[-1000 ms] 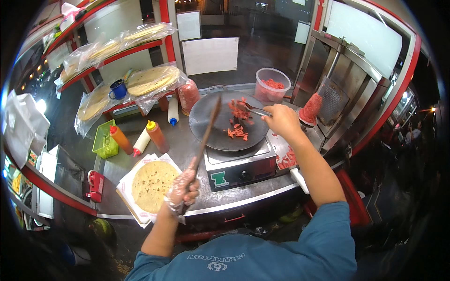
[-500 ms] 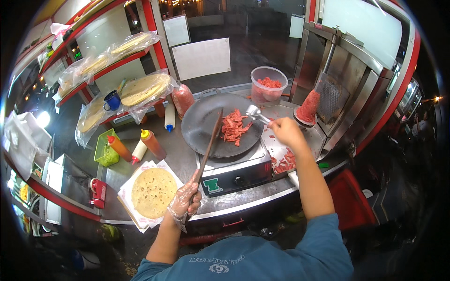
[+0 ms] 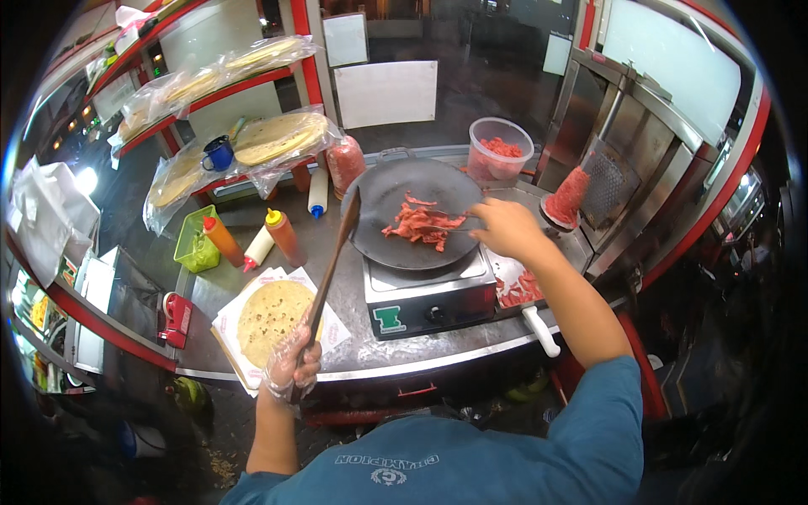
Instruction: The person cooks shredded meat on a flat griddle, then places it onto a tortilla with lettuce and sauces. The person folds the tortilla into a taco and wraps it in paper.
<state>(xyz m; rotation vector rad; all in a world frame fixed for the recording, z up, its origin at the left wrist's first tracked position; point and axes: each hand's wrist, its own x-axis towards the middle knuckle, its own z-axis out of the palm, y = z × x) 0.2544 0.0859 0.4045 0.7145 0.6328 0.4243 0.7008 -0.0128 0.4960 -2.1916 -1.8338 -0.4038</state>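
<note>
My left hand [image 3: 292,368], in a clear plastic glove, is closed around a long wooden spatula [image 3: 332,273]. The spatula slants up, its tip near the left rim of a wide dark pan [image 3: 379,202]. With my bare right hand [image 3: 505,225] I grip a metal spoon [image 3: 454,229] by its handle; its head is partly hidden among the strips of reddish meat [image 3: 411,227] heaped in the pan. Beneath the pan sits a metal burner [image 3: 463,305]. A round flatbread [image 3: 271,326] lies on white paper close to my left hand.
Left stand sauce bottles [image 3: 284,236] and a green basket [image 3: 195,244]. Bagged flatbreads [image 3: 282,139] and a blue mug [image 3: 219,153] are on shelves. Right are a tub of meat [image 3: 501,160], a vertical meat spit [image 3: 566,198] and a white-handled knife [image 3: 539,330].
My right hand has brought the spoon down into the meat, which is now spread differently. The spatula in my left hand has moved left, off the pan's middle. The view has shifted slightly.
</note>
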